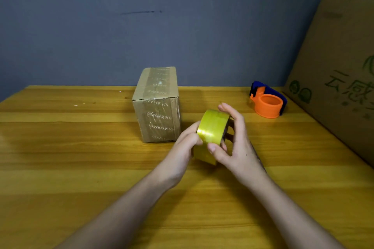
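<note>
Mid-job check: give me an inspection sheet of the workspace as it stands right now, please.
Surface: wooden table, a few white specks at its far left.
Job's things: yellow tape roll, held in both hands; small cardboard box, taped shut, standing just left of the roll; tape dispenser, orange and blue, no roll on it, far right.
Clutter: nothing seen.
Grippers: left hand and right hand both grip the roll.
Cables: nothing seen.
Surroundings: blue-grey wall behind; large printed cartons stacked at right.

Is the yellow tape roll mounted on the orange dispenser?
No, the left hand and right hand hold the tape roll, well apart from the orange dispenser.
</note>
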A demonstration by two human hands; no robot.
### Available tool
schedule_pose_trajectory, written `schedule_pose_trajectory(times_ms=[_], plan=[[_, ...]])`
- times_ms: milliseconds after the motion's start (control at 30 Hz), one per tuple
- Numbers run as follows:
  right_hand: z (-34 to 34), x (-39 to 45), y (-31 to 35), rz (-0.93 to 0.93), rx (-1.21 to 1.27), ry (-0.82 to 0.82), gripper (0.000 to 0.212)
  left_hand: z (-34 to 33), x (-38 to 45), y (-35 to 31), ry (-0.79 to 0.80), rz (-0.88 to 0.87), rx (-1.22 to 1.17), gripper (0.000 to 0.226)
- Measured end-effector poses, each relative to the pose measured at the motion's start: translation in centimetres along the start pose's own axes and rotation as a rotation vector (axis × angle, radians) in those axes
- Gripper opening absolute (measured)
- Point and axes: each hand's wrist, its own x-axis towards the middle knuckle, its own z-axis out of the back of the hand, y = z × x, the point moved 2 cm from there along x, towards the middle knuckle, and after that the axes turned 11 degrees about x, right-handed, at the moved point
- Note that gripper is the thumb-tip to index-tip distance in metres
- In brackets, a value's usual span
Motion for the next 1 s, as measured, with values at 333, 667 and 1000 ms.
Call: schedule_pose_trajectory(times_ms=[333, 667, 1000], plan=[[0.1, 0.0, 0.8, 0.258, -0.239, 0.024, 0.089, -0.2, 0.1, -0.6, -0.08, 0.067, -0.093, 0.034], [0.0, -0.1, 1.1, 0.279, -0.237, 0.006, 0.089, 0.0, 0.0, -0.9, -0.043, 0.071, -0.092, 0.038], [0.4, -0.1, 0.2, 0.039, -0.027, -0.062, 0.094, 0.0, -0.2, -0.8, -0.027, 0.005, 0.041, 0.033]])
